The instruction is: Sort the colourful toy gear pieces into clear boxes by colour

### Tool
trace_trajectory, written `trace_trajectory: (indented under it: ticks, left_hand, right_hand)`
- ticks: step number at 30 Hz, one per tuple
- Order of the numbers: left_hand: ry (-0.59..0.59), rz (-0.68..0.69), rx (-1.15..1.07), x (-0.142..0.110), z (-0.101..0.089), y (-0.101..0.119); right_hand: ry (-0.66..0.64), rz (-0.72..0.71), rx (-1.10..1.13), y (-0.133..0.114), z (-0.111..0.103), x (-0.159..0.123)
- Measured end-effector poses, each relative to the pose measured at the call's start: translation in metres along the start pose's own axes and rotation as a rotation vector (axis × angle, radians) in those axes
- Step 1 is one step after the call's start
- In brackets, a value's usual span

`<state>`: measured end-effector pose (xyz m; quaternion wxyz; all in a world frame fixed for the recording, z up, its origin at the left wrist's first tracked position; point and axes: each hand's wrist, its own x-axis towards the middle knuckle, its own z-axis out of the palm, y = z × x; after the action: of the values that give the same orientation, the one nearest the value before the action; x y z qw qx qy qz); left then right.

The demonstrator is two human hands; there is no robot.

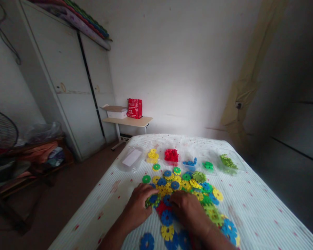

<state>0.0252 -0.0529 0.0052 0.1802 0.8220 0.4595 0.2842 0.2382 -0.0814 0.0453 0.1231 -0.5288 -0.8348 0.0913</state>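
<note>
A loose pile of notched plastic building discs in yellow, blue, green and red covers the middle of the table. At the pile's left side is my left hand [138, 204], its thumb and fingers curved around a green notched disc [147, 201] that lies with a blue one. My right hand [186, 207] reaches into the pile with closed fingers. Their tips, beside a blue notched disc [167, 200], are hidden, so what they pinch does not show. Just below, a blue disc [167, 218] and a yellow disc [167, 232] lie between my forearms.
Along the far side stand clear containers with yellow discs [152, 155], red pieces [171, 156], blue pieces [190, 163], green discs [208, 166] and light green pieces [227, 161]. A clear tray [122, 166] holds a white card. Behind, a side table [135, 121] bears a red bag [135, 108].
</note>
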Motion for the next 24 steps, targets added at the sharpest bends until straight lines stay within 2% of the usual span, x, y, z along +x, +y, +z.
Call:
trace_trajectory:
  ticks: [4,9,12,18,24]
  left_hand:
    - [-0.015,-0.009,0.064,-0.001,-0.001,-0.007]
    - [-0.116,0.000,0.059,-0.006,0.000,-0.012]
    - [-0.138,-0.023,0.054,-0.006,0.000,-0.011]
    - [-0.172,-0.036,0.084,-0.004,0.000,-0.005]
    - [-0.171,-0.047,0.076,-0.004,0.002,-0.005]
  right_hand:
    - [-0.089,0.012,-0.153,-0.011,0.011,0.007]
    - [-0.038,0.125,-0.176,-0.021,0.024,0.013]
    - [-0.011,0.155,-0.157,-0.028,0.028,0.015]
    - [-0.001,0.207,-0.066,-0.034,0.033,0.018]
    - [0.034,0.290,0.185,-0.022,0.022,0.018]
